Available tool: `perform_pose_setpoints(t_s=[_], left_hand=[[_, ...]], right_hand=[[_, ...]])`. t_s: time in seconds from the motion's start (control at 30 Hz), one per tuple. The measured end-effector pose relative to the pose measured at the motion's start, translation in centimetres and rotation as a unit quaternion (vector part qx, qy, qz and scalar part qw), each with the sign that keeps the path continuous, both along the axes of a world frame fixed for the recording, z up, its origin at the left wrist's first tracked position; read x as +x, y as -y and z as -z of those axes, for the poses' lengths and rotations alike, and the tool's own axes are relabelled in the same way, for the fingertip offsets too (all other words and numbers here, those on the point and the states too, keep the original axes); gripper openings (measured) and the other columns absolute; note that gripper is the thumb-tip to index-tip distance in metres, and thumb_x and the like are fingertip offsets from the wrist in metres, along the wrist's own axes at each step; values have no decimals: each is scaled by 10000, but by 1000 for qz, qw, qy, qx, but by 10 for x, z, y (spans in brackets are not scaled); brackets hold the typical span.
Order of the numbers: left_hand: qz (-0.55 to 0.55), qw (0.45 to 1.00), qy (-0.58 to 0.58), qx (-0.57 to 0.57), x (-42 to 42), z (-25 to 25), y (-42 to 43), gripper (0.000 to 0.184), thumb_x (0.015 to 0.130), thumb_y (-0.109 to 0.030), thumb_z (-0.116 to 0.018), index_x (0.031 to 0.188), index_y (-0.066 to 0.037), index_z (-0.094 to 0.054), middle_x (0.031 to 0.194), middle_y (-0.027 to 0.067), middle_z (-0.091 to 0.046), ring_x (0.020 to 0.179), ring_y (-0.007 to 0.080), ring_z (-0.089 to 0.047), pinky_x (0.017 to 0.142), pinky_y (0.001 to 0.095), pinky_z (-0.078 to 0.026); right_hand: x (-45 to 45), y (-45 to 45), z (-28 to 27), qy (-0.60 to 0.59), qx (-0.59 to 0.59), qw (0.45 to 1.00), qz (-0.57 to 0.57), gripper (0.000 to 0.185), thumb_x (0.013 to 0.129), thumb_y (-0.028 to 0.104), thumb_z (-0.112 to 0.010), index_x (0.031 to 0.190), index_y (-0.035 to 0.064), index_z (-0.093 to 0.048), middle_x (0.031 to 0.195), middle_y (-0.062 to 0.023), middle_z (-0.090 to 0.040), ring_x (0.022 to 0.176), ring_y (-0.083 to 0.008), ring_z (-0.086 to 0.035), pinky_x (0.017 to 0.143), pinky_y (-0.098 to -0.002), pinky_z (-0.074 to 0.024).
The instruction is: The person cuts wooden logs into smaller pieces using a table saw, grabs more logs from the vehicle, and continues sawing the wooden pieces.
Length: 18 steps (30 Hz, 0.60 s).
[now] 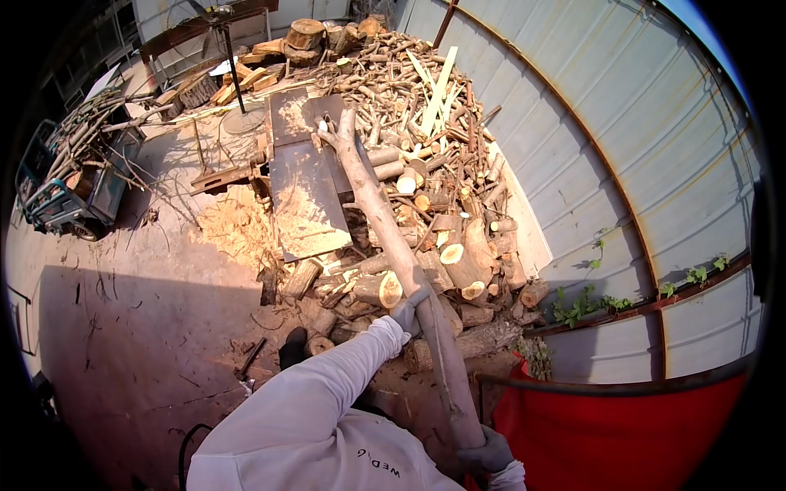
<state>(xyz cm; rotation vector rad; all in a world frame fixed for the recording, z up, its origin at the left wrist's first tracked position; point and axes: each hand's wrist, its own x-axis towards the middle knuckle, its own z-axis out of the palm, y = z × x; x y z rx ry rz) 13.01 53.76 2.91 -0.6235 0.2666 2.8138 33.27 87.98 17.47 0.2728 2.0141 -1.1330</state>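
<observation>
A long, forked tree branch (385, 213) slants across the middle of the head view, its forked end near the metal saw table (307, 184). My left hand (408, 313), in a grey glove, grips the branch around its middle. Lower down, my right hand (489, 452), also gloved, is closed on the near end of the branch. The fingers of both hands are partly hidden by the wood. Sawdust lies over parts of the table. Beneath and beside the branch lie cut logs (458, 263).
A large heap of cut wood (385, 82) reaches the corrugated metal wall (557, 123). A cart (86, 184) piled with thin branches stands at left. Behind the table is a pedestal fan (232, 61). Red sheeting (614, 434) hangs at lower right. Sawdust (235, 225) covers the floor beside the table.
</observation>
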Motion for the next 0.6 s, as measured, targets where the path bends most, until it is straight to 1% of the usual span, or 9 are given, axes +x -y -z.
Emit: perform_pose_setpoints(t_s=[0.03, 0.17, 0.23, 0.27, 0.33, 0.37, 0.43, 0.53, 0.6], left_hand=[[-1, 1000, -4, -9, -1, 1, 0, 483, 913, -293, -719, 1257, -15, -524, 1112, 157, -632, 993, 309, -642, 920, 493, -546], [3, 1000, 7, -5, -6, 8, 0, 485, 919, -286, -708, 1276, -22, -513, 1132, 161, -630, 997, 313, -642, 937, 496, -538], [-9, 1000, 28, -5, -10, 15, -1, 401, 930, -263, -691, 1250, -64, -557, 1107, 148, -660, 996, 302, -653, 961, 471, -532], [-9, 1000, 27, -5, -13, 20, 0, 401, 930, -263, -691, 1250, -64, -557, 1107, 148, -660, 996, 302, -653, 961, 471, -532], [-1, 1000, 20, 4, -17, 30, 0, 446, 943, -273, -672, 1289, -40, -514, 1151, 150, -631, 1035, 321, -634, 958, 499, -531], [-1, 1000, 20, 4, -17, 30, 0, 446, 943, -273, -672, 1289, -40, -514, 1151, 150, -631, 1035, 321, -634, 958, 499, -531], [-11, 1000, -2, -5, -18, 31, 3, 434, 931, -279, -681, 1265, -35, -547, 1134, 165, -657, 1022, 335, -642, 992, 495, -510], [-25, 1000, 3, 3, -22, 37, 3, 443, 929, -294, -682, 1257, -29, -549, 1140, 169, -653, 1032, 337, -636, 987, 500, -511], [-22, 1000, -18, -7, -20, 22, 8, 429, 931, -306, -691, 1242, -38, -566, 1149, 154, -644, 1034, 329, -632, 965, 498, -523]], right_hand=[[0, -1, 3, -14, 4, 1000, -14, 726, 641, 245, -903, 1274, 7, -638, 1054, -88, -728, 910, -148, -681, 815, -325, -564], [-5, 10, -7, -21, 18, 999, -20, 719, 641, 248, -902, 1267, 8, -641, 1053, -85, -730, 905, -150, -687, 813, -327, -569], [-5, 6, 0, -20, 27, 999, -20, 721, 648, 252, -903, 1266, -7, -635, 1051, -87, -730, 891, -150, -688, 808, -326, -572], [-7, 8, 0, -20, 27, 999, -20, 721, 648, 252, -903, 1266, -7, -635, 1051, -87, -730, 891, -150, -688, 808, -326, -572], [-11, 12, -2, 14, -45, 999, 22, 761, 645, 152, -922, 1302, -45, -592, 1061, -86, -714, 910, -149, -678, 804, -310, -570], [-13, 15, -5, 13, -45, 999, 22, 761, 645, 152, -922, 1302, -45, -592, 1061, -86, -714, 910, -149, -678, 804, -310, -570], [-16, 20, -10, 3, -9, 1000, 11, 755, 642, 149, -926, 1294, -44, -596, 1051, -82, -715, 901, -146, -679, 798, -308, -572], [-19, 15, 1, -20, 6, 1000, -15, 750, 640, 168, -928, 1282, -43, -603, 1044, -80, -720, 895, -146, -682, 793, -310, -576], [-23, 21, -4, -32, 19, 999, -26, 751, 639, 179, -930, 1278, -44, -606, 1041, -81, -722, 894, -145, -684, 793, -310, -577]])
